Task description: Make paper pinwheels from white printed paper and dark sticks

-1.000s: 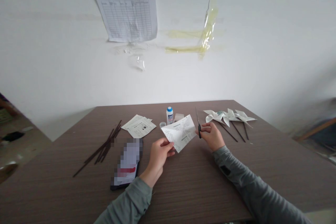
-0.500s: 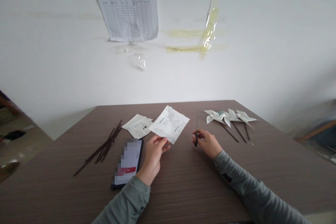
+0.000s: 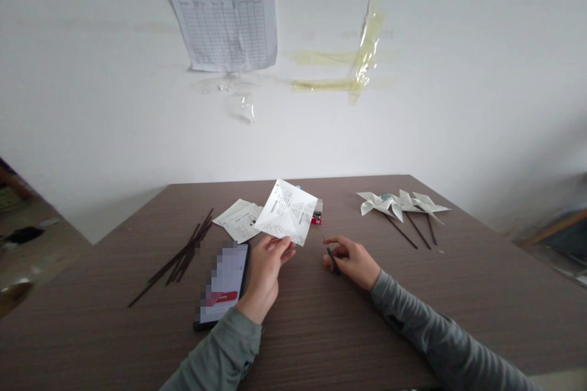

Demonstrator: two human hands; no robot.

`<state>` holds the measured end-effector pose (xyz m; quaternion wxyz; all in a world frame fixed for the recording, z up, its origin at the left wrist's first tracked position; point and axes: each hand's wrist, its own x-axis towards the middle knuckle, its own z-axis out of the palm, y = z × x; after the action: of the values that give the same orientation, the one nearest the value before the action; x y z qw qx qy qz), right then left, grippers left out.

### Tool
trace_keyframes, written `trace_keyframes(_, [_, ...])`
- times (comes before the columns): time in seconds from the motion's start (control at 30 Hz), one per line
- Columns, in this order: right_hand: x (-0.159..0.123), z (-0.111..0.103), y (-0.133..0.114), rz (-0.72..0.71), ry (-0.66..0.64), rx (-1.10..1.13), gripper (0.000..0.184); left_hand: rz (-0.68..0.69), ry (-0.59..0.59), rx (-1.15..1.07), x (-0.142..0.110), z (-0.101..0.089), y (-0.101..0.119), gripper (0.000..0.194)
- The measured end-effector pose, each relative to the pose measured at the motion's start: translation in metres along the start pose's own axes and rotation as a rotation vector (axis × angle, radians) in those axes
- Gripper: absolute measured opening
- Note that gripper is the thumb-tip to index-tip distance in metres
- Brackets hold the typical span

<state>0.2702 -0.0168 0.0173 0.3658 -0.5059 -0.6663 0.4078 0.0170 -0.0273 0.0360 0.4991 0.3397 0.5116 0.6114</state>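
My left hand (image 3: 269, 261) pinches the lower edge of a printed square of paper (image 3: 287, 211) and holds it upright above the brown table (image 3: 321, 317). My right hand (image 3: 350, 258) rests low on the table to the right of it, fingers curled round small dark scissors (image 3: 332, 258) whose thin blades point toward the paper. The two hands are a short gap apart. A glue bottle is mostly hidden behind the raised paper.
A phone (image 3: 223, 284) lies left of my left hand. Several dark sticks (image 3: 181, 255) lie further left. Loose printed sheets (image 3: 241, 220) sit behind the phone. Paper pinwheels on sticks (image 3: 403, 204) lie at the right. A small box (image 3: 317, 211) stands behind the paper.
My left hand has turned the paper and carried it left and upward. My right hand has left the paper and come down toward me, lowering the scissors to the table.
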Motion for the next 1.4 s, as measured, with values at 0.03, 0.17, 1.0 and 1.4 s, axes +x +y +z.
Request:
trace_keyframes(0.03, [-0.001, 0.001, -0.001, 0.005, -0.011, 0.027, 0.039, -0.001, 0.002, -0.013, 0.0, 0.0, 0.0, 0.024])
trace_keyframes(0.17, [-0.007, 0.005, -0.012, -0.014, -0.073, 0.111, 0.045, -0.006, 0.016, -0.075, -0.001, 0.003, 0.002, 0.029])
trace_keyframes(1.0, [-0.014, 0.011, -0.024, 0.099, -0.3, 0.236, 0.069, -0.025, 0.069, -0.173, -0.004, 0.009, 0.011, 0.028])
trace_keyframes(1.4, [-0.013, 0.012, -0.022, 0.087, -0.307, 0.243, 0.069, -0.013, 0.069, -0.159, -0.002, 0.008, 0.009, 0.032])
